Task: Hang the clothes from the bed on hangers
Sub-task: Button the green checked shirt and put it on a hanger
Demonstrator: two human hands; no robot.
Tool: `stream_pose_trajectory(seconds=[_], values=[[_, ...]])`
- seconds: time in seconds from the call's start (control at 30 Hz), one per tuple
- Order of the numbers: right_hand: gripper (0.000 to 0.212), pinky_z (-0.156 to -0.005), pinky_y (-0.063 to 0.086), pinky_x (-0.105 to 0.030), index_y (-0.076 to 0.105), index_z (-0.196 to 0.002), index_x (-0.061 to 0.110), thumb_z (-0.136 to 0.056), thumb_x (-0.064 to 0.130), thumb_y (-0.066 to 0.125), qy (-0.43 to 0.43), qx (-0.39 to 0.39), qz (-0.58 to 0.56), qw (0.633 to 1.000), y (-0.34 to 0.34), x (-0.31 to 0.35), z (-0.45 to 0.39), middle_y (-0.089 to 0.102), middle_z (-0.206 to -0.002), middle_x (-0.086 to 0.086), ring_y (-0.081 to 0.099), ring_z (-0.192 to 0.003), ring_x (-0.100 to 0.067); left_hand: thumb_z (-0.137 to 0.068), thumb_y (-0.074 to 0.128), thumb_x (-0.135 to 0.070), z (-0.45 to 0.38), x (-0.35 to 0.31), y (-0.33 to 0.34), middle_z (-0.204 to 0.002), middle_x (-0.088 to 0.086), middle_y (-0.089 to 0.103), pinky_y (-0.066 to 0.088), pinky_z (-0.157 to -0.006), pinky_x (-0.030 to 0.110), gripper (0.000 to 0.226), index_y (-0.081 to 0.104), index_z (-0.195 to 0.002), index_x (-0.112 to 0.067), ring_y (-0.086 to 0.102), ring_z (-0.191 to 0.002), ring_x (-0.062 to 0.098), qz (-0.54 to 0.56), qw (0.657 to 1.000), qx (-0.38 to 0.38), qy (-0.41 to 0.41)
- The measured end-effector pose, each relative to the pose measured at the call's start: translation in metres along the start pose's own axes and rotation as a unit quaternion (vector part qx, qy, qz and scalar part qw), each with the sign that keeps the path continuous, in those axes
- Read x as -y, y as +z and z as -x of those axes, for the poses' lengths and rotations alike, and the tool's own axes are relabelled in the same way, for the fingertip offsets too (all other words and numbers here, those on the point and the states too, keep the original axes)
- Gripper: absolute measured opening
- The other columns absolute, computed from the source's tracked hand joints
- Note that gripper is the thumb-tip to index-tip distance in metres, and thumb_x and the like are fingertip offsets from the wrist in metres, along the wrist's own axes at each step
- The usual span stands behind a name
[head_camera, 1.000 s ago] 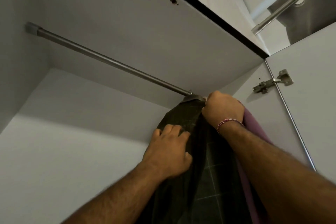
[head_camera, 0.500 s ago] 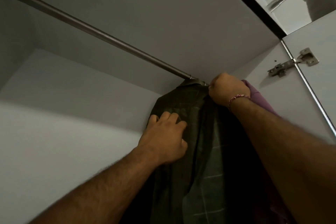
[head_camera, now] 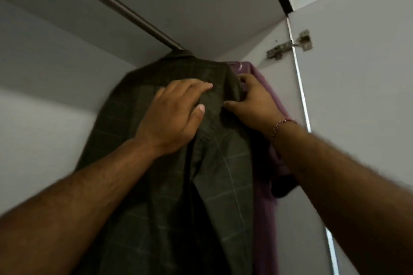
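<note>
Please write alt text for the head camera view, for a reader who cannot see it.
Two bare hands adjust a dark green checked shirt hanging from a wardrobe rail: the left hand lies on its shoulder, the right hand holds its front edge. A purple garment hangs just behind, beside the open door's hinge.

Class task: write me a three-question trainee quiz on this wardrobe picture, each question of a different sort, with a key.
1. True or false: the dark green checked shirt hangs at the closet rod.
2. Multiple choice: the garment behind the checked shirt is A) white, B) purple, C) yellow.
3. Fill in: the bracelet sits on the ___ wrist.

Key
1. True; its collar reaches up to the rod, though the hanger itself is hidden.
2. B; the purple garment hangs on the side nearer the door hinge.
3. Right; the right hand touches the shirt's edge, while the left hand rests on its shoulder.
</note>
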State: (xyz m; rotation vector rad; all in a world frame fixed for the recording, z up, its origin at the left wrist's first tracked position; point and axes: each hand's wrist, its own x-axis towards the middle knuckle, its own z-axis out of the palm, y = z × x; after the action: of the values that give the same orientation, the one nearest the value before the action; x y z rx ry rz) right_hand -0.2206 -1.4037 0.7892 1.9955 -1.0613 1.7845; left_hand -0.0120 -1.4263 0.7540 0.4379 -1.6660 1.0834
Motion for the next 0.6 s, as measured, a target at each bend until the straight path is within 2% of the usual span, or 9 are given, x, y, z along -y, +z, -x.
stream_pose_trajectory(seconds=[0.07, 0.1, 0.17, 0.23, 0.3, 0.47, 0.6], values=[[0.061, -0.072, 0.058, -0.021, 0.039, -0.147, 0.030, -0.095, 0.031, 0.071, -0.003, 0.003, 0.038, 0.999, -0.012, -0.022, 0.045, 0.070, -0.097, 0.007, 0.069, -0.082, -0.007, -0.100, 0.043, -0.036, 0.005, -0.034, 0.011, -0.148, 0.006, 0.054, 0.043, -0.105, 0.049, 0.053, 0.054, -0.147, -0.013, 0.051, -0.135, 0.025, 0.058, 0.997, -0.030, 0.043], [0.059, -0.071, 0.058, -0.025, 0.038, -0.149, 0.029, -0.098, 0.034, 0.066, -0.014, -0.004, 0.070, 0.997, -0.016, -0.033, 0.071, 0.069, -0.087, 0.009, 0.068, -0.078, -0.007, -0.101, 0.042, -0.037, 0.009, -0.050, 0.014, -0.151, 0.006, 0.052, 0.042, -0.106, 0.049, 0.055, 0.053, -0.148, -0.012, 0.050, -0.137, 0.025, 0.063, 0.996, -0.027, 0.065], [0.057, -0.071, 0.056, -0.031, 0.036, -0.151, 0.030, -0.100, 0.040, 0.059, -0.018, -0.009, 0.121, 0.992, -0.032, -0.061, 0.132, 0.069, -0.085, 0.010, 0.068, -0.077, -0.009, -0.101, 0.040, -0.040, 0.023, -0.097, 0.025, -0.154, 0.005, 0.050, 0.041, -0.108, 0.048, 0.057, 0.051, -0.150, -0.013, 0.048, -0.140, 0.024, 0.090, 0.992, 0.003, 0.092], [0.059, -0.077, 0.058, -0.034, 0.030, -0.154, 0.033, -0.101, 0.047, 0.054, -0.001, 0.014, 0.175, 0.985, -0.060, -0.086, 0.200, 0.071, -0.111, 0.009, 0.069, -0.089, -0.010, -0.101, 0.041, -0.043, 0.043, -0.155, 0.036, -0.155, 0.005, 0.050, 0.038, -0.113, 0.045, 0.060, 0.048, -0.152, -0.012, 0.045, -0.144, 0.021, 0.128, 0.985, 0.049, 0.105], [0.064, -0.087, 0.056, -0.035, 0.026, -0.158, 0.032, -0.101, 0.048, 0.051, 0.015, 0.049, 0.245, 0.968, -0.103, -0.105, 0.267, 0.063, -0.135, 0.007, 0.066, -0.107, -0.011, -0.101, 0.044, -0.044, 0.065, -0.219, 0.044, -0.156, 0.005, 0.049, 0.035, -0.117, 0.045, 0.062, 0.046, -0.154, -0.012, 0.043, -0.146, 0.020, 0.166, 0.976, 0.084, 0.114], [0.067, -0.107, 0.044, -0.039, 0.028, -0.160, 0.026, -0.101, 0.044, 0.054, 0.117, 0.080, 0.346, 0.928, -0.244, -0.120, 0.456, 0.044, -0.156, 0.006, 0.049, -0.136, -0.015, -0.098, 0.053, -0.038, 0.133, -0.421, 0.049, -0.162, 0.007, 0.042, 0.035, -0.117, 0.048, 0.064, 0.044, -0.156, -0.011, 0.037, -0.151, 0.023, 0.319, 0.936, 0.123, 0.083], [0.069, -0.113, 0.039, -0.042, 0.024, -0.162, 0.025, -0.102, 0.045, 0.053, 0.233, 0.100, 0.418, 0.872, -0.365, -0.097, 0.613, 0.032, -0.165, 0.005, 0.038, -0.147, -0.015, -0.093, 0.063, -0.029, 0.175, -0.621, 0.032, -0.163, 0.009, 0.040, 0.037, -0.115, 0.050, 0.068, 0.044, -0.155, -0.008, 0.035, -0.153, 0.024, 0.489, 0.858, 0.144, 0.059]])
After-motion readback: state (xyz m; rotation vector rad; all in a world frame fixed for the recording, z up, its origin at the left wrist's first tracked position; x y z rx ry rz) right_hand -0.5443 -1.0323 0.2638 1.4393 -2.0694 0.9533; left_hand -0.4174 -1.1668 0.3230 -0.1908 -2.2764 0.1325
